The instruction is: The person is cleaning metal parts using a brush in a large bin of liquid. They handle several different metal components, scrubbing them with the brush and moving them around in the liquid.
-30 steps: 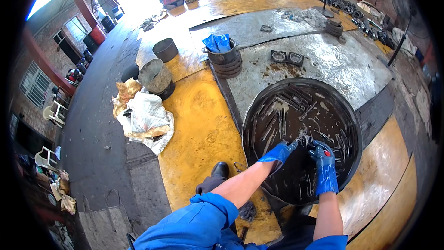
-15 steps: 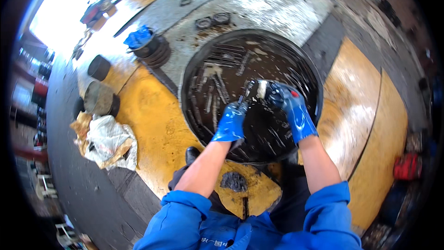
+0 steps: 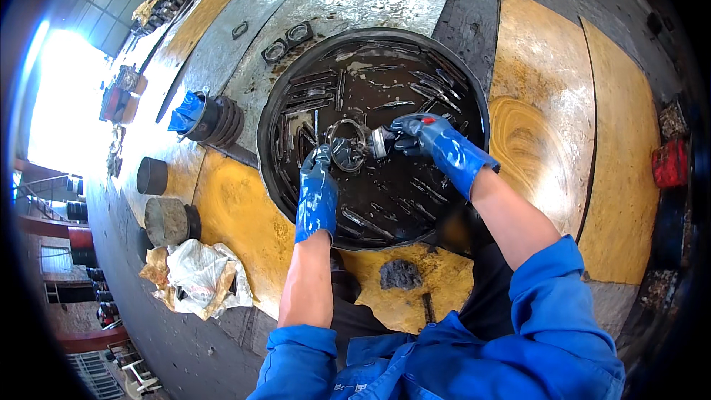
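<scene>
Over a large round pan (image 3: 264, 167) of dark, oily liquid, both my hands are at work in shiny blue gloves. My left hand (image 3: 317, 191) is closed on the near left side of a wet metal ring (image 3: 346, 145), which is tilted up so its opening shows. My right hand (image 3: 437, 144) grips what looks like a short brush (image 3: 380, 142), its pale end against the ring's right side. Its handle is hidden by the glove. Around the hands, several dark metal strips (image 3: 309, 94) lie in the liquid, some stacked at the far left.
Left of the pan stand a dark bucket (image 3: 222, 120) topped with blue plastic and two cylindrical sleeves (image 3: 167, 222). A white sack (image 3: 207, 275) lies nearby. Two square metal parts (image 3: 286, 42) sit beyond the rim. A dark rag (image 3: 401, 274) lies between my feet.
My view has turned, shifting the pan left in the picture. My hands have spread farther apart, and the ring now shows clearly between them, with the brush against its right side.
</scene>
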Demonstrator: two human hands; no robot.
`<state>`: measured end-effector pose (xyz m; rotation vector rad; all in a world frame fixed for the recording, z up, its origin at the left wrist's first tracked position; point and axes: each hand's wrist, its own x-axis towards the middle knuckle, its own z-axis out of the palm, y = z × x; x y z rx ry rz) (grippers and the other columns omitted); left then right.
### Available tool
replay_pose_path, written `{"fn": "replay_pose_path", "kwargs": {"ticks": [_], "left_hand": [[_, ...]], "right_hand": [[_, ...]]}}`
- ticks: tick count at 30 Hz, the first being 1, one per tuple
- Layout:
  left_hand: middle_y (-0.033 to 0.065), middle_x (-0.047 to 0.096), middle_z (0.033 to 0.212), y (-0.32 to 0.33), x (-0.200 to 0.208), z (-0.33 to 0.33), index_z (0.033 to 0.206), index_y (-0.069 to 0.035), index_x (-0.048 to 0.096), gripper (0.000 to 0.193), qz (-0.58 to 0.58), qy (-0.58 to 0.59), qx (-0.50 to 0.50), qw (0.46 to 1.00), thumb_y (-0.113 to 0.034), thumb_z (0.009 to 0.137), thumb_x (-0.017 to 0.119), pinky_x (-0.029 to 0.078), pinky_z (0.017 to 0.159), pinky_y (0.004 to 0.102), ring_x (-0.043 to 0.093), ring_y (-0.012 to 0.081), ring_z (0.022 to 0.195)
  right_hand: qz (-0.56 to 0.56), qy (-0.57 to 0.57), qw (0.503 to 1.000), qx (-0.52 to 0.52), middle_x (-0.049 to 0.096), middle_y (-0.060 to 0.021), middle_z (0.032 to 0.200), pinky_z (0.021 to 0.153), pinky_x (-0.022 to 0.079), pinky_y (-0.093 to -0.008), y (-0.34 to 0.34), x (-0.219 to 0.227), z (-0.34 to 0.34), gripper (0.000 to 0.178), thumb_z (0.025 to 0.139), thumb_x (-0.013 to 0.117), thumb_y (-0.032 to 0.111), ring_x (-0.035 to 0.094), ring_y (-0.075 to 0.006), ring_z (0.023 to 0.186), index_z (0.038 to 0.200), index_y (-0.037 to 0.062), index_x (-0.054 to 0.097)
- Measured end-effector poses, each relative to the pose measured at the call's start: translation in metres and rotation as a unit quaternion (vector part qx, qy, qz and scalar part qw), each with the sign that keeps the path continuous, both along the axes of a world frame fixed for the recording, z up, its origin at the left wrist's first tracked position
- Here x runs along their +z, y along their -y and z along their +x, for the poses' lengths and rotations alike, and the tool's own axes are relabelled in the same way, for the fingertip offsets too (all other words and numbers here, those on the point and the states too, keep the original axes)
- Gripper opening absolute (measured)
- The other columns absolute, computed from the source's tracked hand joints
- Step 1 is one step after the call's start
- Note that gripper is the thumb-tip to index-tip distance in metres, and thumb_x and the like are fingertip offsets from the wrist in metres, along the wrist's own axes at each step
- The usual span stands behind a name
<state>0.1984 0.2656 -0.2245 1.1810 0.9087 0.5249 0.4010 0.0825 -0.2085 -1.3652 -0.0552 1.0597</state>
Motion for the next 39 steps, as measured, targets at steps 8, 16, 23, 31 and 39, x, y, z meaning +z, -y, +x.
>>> {"fn": "replay_pose_path", "kwargs": {"ticks": [8, 16, 23, 31, 39], "left_hand": [[0.0146, 0.073, 0.114, -0.003, 0.014, 0.012, 0.124, 0.004, 0.065, 0.029, -0.092, 0.207, -0.011, 0.974, -0.018, 0.104, 0.064, 0.059, 0.094, 0.0383, 0.071, 0.0233, 0.101], [0.0154, 0.072, 0.121, -0.004, 0.011, 0.007, 0.13, 0.006, 0.062, 0.036, 0.032, 0.093, -0.021, 0.995, -0.02, 0.104, 0.064, 0.059, 0.093, 0.0405, 0.071, 0.0248, 0.103], [0.0187, 0.07, 0.127, -0.013, 0.007, 0.01, 0.137, 0.007, 0.057, 0.045, -0.032, 0.181, -0.103, 0.978, -0.023, 0.104, 0.063, 0.056, 0.099, 0.0424, 0.069, 0.0285, 0.115], [0.0198, 0.068, 0.13, -0.007, 0.005, -0.007, 0.137, 0.008, 0.057, 0.045, -0.231, 0.156, -0.022, 0.96, -0.023, 0.105, 0.062, 0.055, 0.102, 0.0436, 0.067, 0.0302, 0.119], [0.0203, 0.068, 0.131, -0.002, -0.017, -0.035, 0.136, 0.008, 0.058, 0.044, -0.202, 0.098, 0.035, 0.974, -0.023, 0.105, 0.062, 0.054, 0.102, 0.0443, 0.066, 0.0312, 0.12]], "right_hand": [[0.163, 0.272, 0.937, 0.148, 0.075, -0.0048, 0.113, 0.097, 0.053, -0.0282, 0.017, 0.044, -0.049, 0.023, 0.101, 0.066, 0.01, 0.067, -0.0107, 0.104, 0.123, 0.0038, 0.072], [0.146, 0.476, 0.854, 0.152, 0.072, -0.0092, 0.125, 0.102, 0.053, -0.0339, 0.027, 0.037, -0.028, 0.026, 0.095, 0.066, 0.002, 0.068, -0.0181, 0.115, 0.12, 0.0052, 0.072], [0.225, 0.244, 0.943, -0.021, 0.076, -0.0055, 0.11, 0.089, 0.057, -0.0291, 0.031, 0.036, 0.022, 0.021, 0.099, 0.068, 0.009, 0.07, -0.0142, 0.1, 0.119, 0.005, 0.073], [0.171, 0.11, 0.976, -0.084, 0.076, -0.006, 0.109, 0.087, 0.058, -0.0285, 0.027, -0.003, 0.028, 0.021, 0.099, 0.069, 0.009, 0.07, -0.0138, 0.097, 0.119, 0.0047, 0.073], [0.147, 0.078, 0.986, -0.03, 0.076, -0.0069, 0.106, 0.083, 0.061, -0.0293, 0.024, 0.014, -0.019, 0.019, 0.099, 0.068, 0.009, 0.071, -0.0141, 0.092, 0.117, 0.0031, 0.073]]}}
